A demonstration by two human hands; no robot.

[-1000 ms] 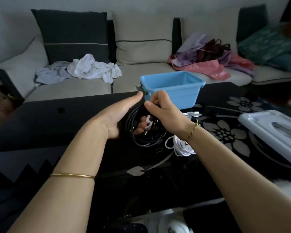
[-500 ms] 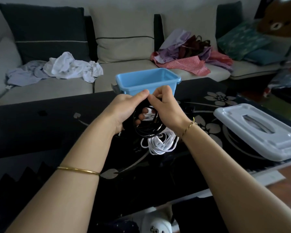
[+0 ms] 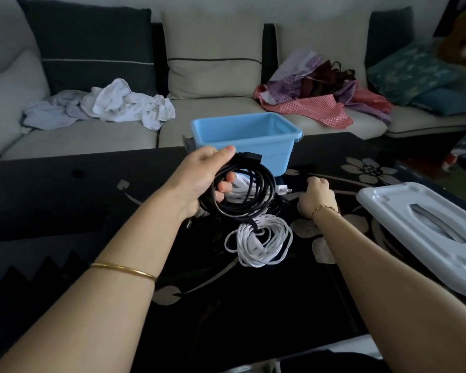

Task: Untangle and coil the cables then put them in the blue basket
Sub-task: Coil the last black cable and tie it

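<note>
Fingers (image 3: pixel 224 186) of left hand (image 3: pixel 199 179) are curling through the black cable coil (image 3: pixel 267 179), thumb pinning it on top, holding it above the table (image 3: pixel 65 200). Right hand (image 3: pixel 318 195), at 3 o'clock of that coil, is resting on the table with fingers curled; cannot tell if gripping anything. Blue basket (image 3: pixel 242 141) is sitting just beyond at 12 o'clock, white cable coil (image 3: pixel 261 240) lying at 6 o'clock. Step is likely binning the black coil: next move is calling for a short carry forward over the near rim.

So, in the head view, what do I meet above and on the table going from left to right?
Left hand gripping the black cable coil → white cable coil → right hand → white lid.
</note>
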